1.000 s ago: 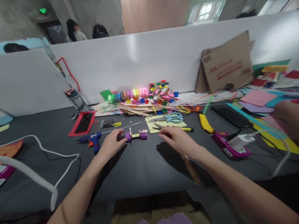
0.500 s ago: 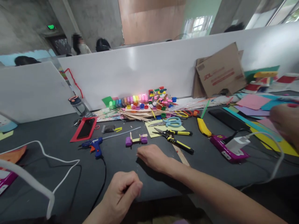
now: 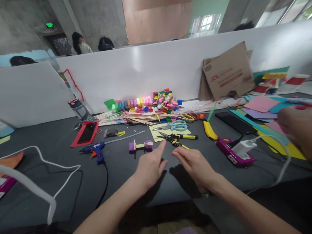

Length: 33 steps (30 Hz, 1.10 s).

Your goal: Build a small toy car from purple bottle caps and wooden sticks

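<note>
My left hand (image 3: 150,167) hovers above the table's near middle. Its index finger points forward to the pliers and the thumb stands apart; I see nothing in it. Just right of it, my right hand (image 3: 196,164) has its fingers pressed together, and whatever they may hold is hidden. It covers part of the lower handle of the yellow-and-black pliers (image 3: 177,140), whose jaws point left. Beyond lie light-blue scissors (image 3: 176,125) on yellow paper (image 3: 156,136). A small wooden-stick piece with purple blocks at its ends (image 3: 140,146) lies left of the pliers.
A blue glue gun (image 3: 98,152) with its cord lies left, near a phone (image 3: 87,132) on red card and a water bottle (image 3: 79,110). Craft sticks and paint pots line the back. A purple power strip (image 3: 235,152) sits right; another person's hand (image 3: 296,126) is at far right.
My left hand has moved forward and right, and its index finger is now stretched out. My right hand has drawn back to the right, over the pliers' lower handle. The purple-ended piece sits flatter in view.
</note>
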Motion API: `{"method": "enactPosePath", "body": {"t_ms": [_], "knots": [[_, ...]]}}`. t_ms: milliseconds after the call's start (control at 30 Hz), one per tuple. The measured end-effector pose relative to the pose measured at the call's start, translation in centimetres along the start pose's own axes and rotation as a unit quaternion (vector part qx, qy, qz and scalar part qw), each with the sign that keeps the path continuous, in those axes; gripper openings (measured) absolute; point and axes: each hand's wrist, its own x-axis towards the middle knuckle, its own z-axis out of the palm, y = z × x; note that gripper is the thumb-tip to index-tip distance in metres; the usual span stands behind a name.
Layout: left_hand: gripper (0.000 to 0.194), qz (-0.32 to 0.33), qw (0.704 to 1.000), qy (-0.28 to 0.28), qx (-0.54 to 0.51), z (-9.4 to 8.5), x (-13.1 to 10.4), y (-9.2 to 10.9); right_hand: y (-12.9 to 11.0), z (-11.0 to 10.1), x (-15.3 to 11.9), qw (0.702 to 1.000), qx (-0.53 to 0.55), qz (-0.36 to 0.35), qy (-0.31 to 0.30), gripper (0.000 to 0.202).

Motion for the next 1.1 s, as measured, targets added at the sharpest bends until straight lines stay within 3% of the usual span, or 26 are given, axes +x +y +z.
{"method": "enactPosePath", "body": {"t_ms": [33, 133, 233, 467, 633, 733, 767, 800, 867, 933, 1033, 1067, 1100], "knots": [[0.05, 0.011, 1.0, -0.009, 0.002, 0.6, 0.6, 0.3, 0.0, -0.5, -0.1, 1.0, 0.01, 0.002, 0.015, 0.032], [0.01, 0.03, 0.999, -0.022, 0.003, 1.8, 2.4, 0.7, 0.2, -1.7, -0.1, 0.998, 0.035, 0.009, 0.055, 0.027], [0.02, 0.033, 0.999, -0.003, -0.005, 1.3, 3.6, 0.9, 0.7, -2.5, 0.3, 0.993, 0.057, 0.027, 0.097, 0.026], [0.036, 0.056, 0.991, 0.062, -0.106, -4.7, 3.9, 4.4, 1.4, -2.7, 1.4, 0.971, 0.127, 0.098, 0.175, 0.024], [0.037, 0.078, 0.973, 0.059, -0.211, -9.0, 4.1, 7.0, -0.2, -2.2, 2.5, 0.96, 0.222, 0.097, 0.143, 0.019], [0.038, 0.089, 0.947, 0.045, -0.304, -10.8, 3.7, 8.3, -2.1, -2.2, 3.8, 0.948, 0.294, 0.07, 0.098, 0.036], [0.038, 0.095, 0.944, 0.046, -0.311, -11.2, 3.4, 8.7, -3.0, -2.2, 4.3, 0.937, 0.337, 0.05, 0.079, 0.045], [0.039, 0.101, 0.947, 0.052, -0.301, -11.6, 3.0, 9.1, -4.1, -2.1, 4.8, 0.907, 0.416, 0.019, 0.065, 0.052], [0.039, 0.1, 0.965, 0.093, -0.223, -11.9, 1.8, 9.4, -6.7, -1.7, 5.7, 0.823, 0.565, -0.035, 0.038, 0.052], [0.036, 0.094, 0.973, 0.176, -0.116, -11.6, -0.4, 8.6, -9.7, -0.5, 6.4, 0.756, 0.653, -0.038, 0.02, 0.053], [0.02, 0.028, 0.953, 0.303, -0.004, -9.9, -6.0, 5.0, -14.5, 3.2, 6.6, 0.699, 0.715, -0.002, -0.007, 0.068], [0.021, -0.011, 0.941, 0.337, 0.006, -9.1, -8.4, 3.1, -16.0, 4.7, 6.5, 0.695, 0.719, 0.008, -0.013, 0.073], [0.024, -0.071, 0.931, 0.357, 0.008, -8.3, -11.1, 1.0, -17.4, 6.3, 6.1, 0.708, 0.705, 0.019, -0.026, 0.073]]}}
